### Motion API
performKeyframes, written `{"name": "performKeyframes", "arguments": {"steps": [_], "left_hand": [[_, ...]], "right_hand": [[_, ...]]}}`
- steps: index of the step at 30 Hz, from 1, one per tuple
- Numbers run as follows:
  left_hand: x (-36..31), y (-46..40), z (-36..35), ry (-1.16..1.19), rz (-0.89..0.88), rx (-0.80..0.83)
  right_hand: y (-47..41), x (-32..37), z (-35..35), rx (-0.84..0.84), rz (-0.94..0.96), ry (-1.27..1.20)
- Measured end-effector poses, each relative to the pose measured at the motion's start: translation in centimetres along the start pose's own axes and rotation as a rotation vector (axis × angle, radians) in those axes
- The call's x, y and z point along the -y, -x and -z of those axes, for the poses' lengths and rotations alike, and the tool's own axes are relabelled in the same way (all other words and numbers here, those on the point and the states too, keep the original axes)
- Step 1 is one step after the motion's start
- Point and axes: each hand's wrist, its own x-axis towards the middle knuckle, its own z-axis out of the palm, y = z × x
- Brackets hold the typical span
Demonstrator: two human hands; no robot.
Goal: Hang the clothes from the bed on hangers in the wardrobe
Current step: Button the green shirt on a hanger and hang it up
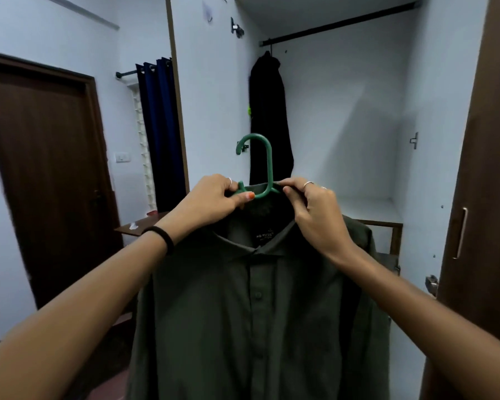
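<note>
A dark green button shirt point(257, 307) hangs on a green plastic hanger point(267, 166), held up in front of the open wardrobe. My left hand point(214, 199) grips the hanger's base at the left of the collar. My right hand point(309, 206) pinches the collar and the hanger on the right side. The hanger's hook points up, well below the dark wardrobe rail point(338, 24). A black garment point(267, 116) hangs from the rail's left end.
The wardrobe's brown door point(479, 197) stands open at right with a metal handle point(459, 233). A shelf edge point(384, 226) lies behind the shirt. A dark wooden room door point(46, 174) and a blue curtain point(162, 131) are at left.
</note>
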Motion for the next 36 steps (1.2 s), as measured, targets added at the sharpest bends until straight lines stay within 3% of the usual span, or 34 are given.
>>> {"name": "performKeyframes", "arguments": {"steps": [5,9,15,20,26,29,36], "left_hand": [[4.4,-7.6,-2.5,-0.050,-0.157,-0.167],[9.4,-14.4,-3.5,-0.018,-0.122,-0.248],[12.9,-23.8,-6.4,0.074,-0.150,-0.280],[13.9,-31.3,-7.2,0.540,-0.073,-0.234],[20.1,-41.3,-9.1,0.126,-0.098,-0.037],[21.5,-48.2,-11.0,-0.086,-0.189,-0.184],[22.6,-60.1,-12.7,0.003,-0.277,-0.615]], "right_hand": [[-3.9,-6.3,-2.3,0.133,-0.114,0.024],[-8.7,-12.9,-4.0,0.222,-0.103,0.207],[-15.5,-21.5,-7.6,-0.054,0.010,0.332],[-22.9,-29.1,-8.0,-0.231,0.095,0.505],[-34.4,-39.4,-6.6,-0.349,0.108,0.590],[-40.9,-43.8,-6.1,-0.368,0.155,0.628],[-53.0,-51.0,-8.1,-0.333,0.155,0.641]]}}
